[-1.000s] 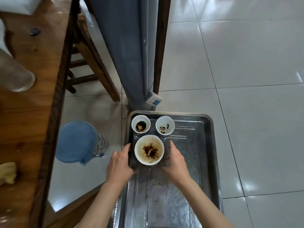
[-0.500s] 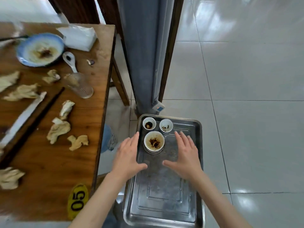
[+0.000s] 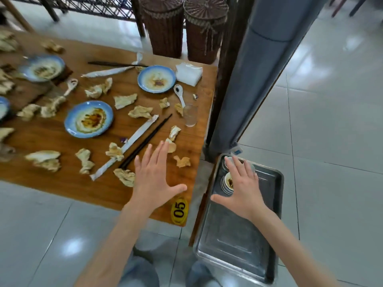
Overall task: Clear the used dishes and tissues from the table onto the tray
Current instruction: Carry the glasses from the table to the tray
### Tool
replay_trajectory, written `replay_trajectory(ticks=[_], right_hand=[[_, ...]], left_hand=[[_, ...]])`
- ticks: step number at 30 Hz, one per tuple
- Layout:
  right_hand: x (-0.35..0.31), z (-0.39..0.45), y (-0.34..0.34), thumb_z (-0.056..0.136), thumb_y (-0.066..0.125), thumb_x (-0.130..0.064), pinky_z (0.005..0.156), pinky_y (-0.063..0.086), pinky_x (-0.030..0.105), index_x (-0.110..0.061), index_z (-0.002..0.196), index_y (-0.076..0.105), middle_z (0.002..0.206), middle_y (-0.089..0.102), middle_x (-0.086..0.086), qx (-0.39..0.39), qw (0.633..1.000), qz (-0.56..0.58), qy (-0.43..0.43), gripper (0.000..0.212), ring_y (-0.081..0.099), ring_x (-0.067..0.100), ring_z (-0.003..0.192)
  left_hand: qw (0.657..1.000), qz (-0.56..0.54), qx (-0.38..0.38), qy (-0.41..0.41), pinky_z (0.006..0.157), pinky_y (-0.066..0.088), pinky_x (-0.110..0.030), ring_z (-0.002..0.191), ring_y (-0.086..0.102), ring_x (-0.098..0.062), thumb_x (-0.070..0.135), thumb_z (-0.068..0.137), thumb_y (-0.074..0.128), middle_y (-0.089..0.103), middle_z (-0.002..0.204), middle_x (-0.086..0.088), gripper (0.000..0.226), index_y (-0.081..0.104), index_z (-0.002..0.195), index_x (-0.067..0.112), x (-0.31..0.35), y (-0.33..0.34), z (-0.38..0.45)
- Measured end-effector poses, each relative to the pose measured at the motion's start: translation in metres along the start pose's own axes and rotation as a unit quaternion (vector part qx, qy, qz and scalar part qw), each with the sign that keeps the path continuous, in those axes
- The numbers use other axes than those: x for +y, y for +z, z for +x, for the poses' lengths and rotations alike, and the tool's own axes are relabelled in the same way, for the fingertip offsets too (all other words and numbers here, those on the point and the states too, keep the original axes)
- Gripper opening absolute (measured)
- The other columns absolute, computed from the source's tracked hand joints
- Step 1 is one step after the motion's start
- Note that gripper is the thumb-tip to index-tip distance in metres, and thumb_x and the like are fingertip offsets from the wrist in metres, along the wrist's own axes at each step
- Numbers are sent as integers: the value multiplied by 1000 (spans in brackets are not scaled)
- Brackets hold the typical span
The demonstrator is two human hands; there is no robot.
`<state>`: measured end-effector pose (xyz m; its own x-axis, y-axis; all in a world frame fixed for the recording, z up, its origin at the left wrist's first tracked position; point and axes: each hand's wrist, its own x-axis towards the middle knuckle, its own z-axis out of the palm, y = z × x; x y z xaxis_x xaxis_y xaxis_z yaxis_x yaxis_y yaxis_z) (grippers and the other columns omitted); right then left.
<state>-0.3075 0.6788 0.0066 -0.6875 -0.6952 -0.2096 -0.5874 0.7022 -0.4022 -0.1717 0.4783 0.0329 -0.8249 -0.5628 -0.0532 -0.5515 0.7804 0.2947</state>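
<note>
Both hands (spread, left (image 3: 154, 175), right (image 3: 244, 187)) straddle table edge (image 3: 199, 162)

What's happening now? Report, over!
Both hands open: left over table, right over tray. Plates, tissues uncleared. Nothing blocking.

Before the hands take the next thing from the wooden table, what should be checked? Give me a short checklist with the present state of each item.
1. Left hand free, fingers spread above the brown wooden table: ok.
2. Right hand free above the steel tray: ok.
3. Tray has bare room for more: ok.
4. Small white bowl with sauce on the tray sits steady: cannot tell, the hand covers part.
5. Crumpled tissue beside the left hand is unobstructed: ok.
6. Clear glass near the table edge stands upright: ok.
</note>
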Motion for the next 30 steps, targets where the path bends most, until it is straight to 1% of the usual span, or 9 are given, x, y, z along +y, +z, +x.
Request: replay_trajectory(ticks=[5,8,11,14,18,21,26,30], right_hand=[[-86,12,9,65,60,-73,115,7,52,-38,147,0,157,0,-9,8,1000,-5,-29,108,-6,22,144],[-139,21,23,67,60,-72,114,6,52,-38,147,1,157,1,-10,14,999,-4,-30,105,-6,22,144],[-190,34,42,68,59,-72,113,6,54,-37,147,2,157,1,-9,19,999,-8,-30,103,-5,23,144],[-240,49,61,67,61,-71,113,7,53,-37,147,6,157,4,-9,32,999,2,-17,103,-3,22,145],[-299,75,82,65,62,-72,114,11,54,-38,146,7,157,6,-10,34,999,3,-5,104,0,24,145],[-342,96,94,65,65,-71,112,12,55,-38,146,8,157,6,-9,36,999,0,-7,105,1,24,145],[-392,133,108,66,67,-67,114,13,55,-36,147,9,157,6,-9,32,999,-3,-16,104,-1,23,145],[-426,163,120,69,65,-66,113,9,55,-36,148,6,157,2,-11,5,999,-7,-32,103,-4,23,145]], left_hand=[[998,11,4,-70,113,8,-54,145,3,-23,74,57,67,9,158,6,124,-3,149,27,-87,-49,-14],[996,16,6,-90,114,9,-54,145,1,-22,73,59,67,8,158,6,124,-4,149,26,-145,-76,-26],[994,18,7,-104,114,10,-54,145,0,-22,70,60,69,7,158,6,124,-5,149,25,-202,-101,-31],[993,27,16,-112,113,9,-54,145,2,-22,70,60,69,7,158,7,124,-5,149,26,-258,-124,-30],[992,37,26,-115,112,8,-56,145,4,-23,74,58,66,7,158,7,124,-5,149,28,-328,-152,-23],[989,49,32,-132,112,9,-56,145,9,-23,76,56,65,10,158,5,125,-5,149,29,-377,-171,-15],[987,51,41,-145,111,11,-57,145,9,-24,77,58,62,13,157,5,122,-1,149,26,-433,-188,2],[985,42,8,-164,112,10,-57,145,8,-23,72,61,66,13,157,5,120,-1,149,27,-471,-187,20]])
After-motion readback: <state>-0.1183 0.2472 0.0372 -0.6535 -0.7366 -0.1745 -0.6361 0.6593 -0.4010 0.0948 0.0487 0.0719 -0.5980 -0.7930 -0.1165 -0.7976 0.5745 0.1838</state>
